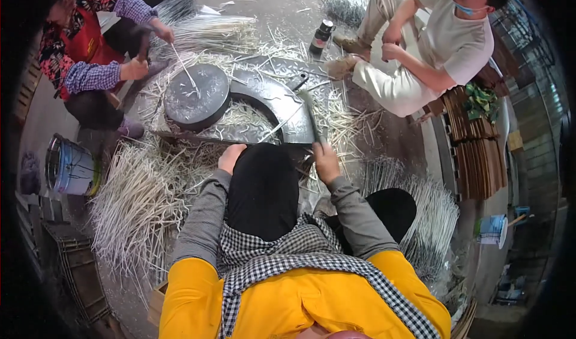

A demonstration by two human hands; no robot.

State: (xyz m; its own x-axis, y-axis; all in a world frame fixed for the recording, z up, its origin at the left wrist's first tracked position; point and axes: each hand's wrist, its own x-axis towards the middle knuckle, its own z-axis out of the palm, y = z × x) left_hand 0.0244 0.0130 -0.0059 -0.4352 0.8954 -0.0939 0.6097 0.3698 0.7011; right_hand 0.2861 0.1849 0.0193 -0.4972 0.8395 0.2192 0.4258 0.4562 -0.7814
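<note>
My right hand (326, 161) is closed round the lower end of a long dark hammer (310, 116). It slants up across the right edge of a curved steel plate (282, 102), and its head is hard to make out. My left hand (231, 158) is beside my black-clad left knee, at the near edge of the low metal worktop. Its fingers are mostly hidden, so what they hold cannot be seen. A thick round metal block (197, 95) stands left of the curved plate. Thin pale strips (240, 114) lie scattered around both.
Bundles of pale strips (141, 201) and grey strips (429, 219) flank my legs. At the left, a person (90, 57) holds a hammer and a thin strip over the block. Another person (432, 51) sits right, near a dark flask (321, 38). A bucket (73, 168) stands left.
</note>
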